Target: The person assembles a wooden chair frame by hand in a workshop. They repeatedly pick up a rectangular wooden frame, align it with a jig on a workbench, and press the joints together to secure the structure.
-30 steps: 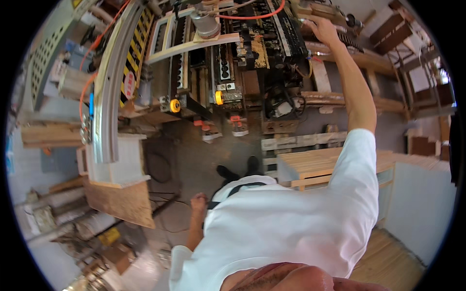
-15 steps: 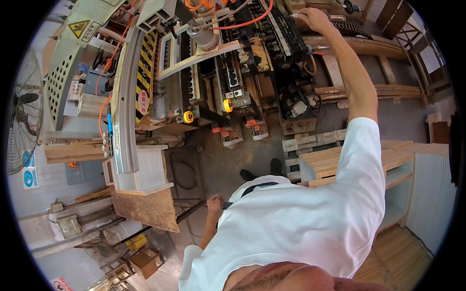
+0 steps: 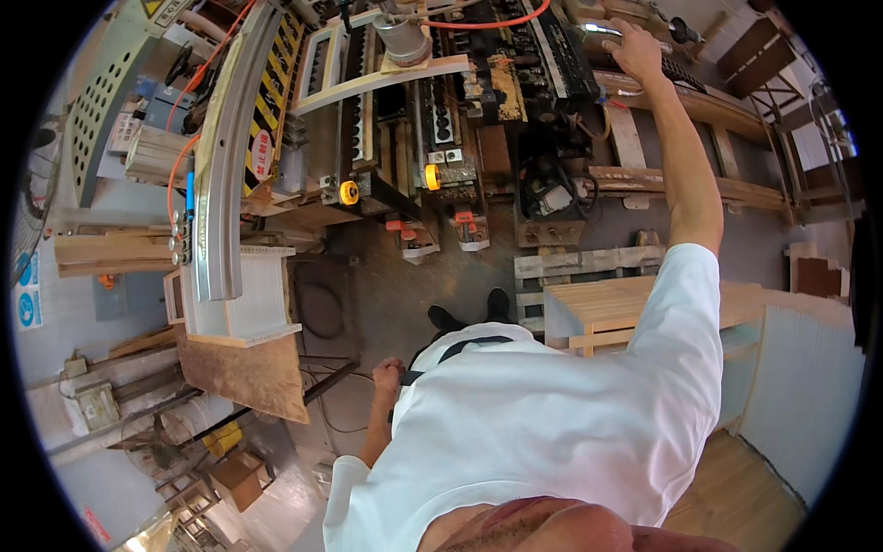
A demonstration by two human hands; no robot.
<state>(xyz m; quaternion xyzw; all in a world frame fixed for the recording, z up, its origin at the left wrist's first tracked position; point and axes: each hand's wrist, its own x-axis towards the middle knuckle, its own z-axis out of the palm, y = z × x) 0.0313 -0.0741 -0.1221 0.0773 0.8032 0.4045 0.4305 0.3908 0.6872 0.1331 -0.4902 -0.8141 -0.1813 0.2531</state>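
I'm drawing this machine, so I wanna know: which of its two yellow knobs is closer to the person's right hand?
The right-hand yellow knob. The other yellow knob sits farther left, farther from the right hand.

The floor [image 3: 391, 299] leaves room; the machine [image 3: 440, 120] blocks ahead.

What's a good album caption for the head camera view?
Right hand on a shiny metal bar beside a dusty woodworking machine, left hand near the black belt.
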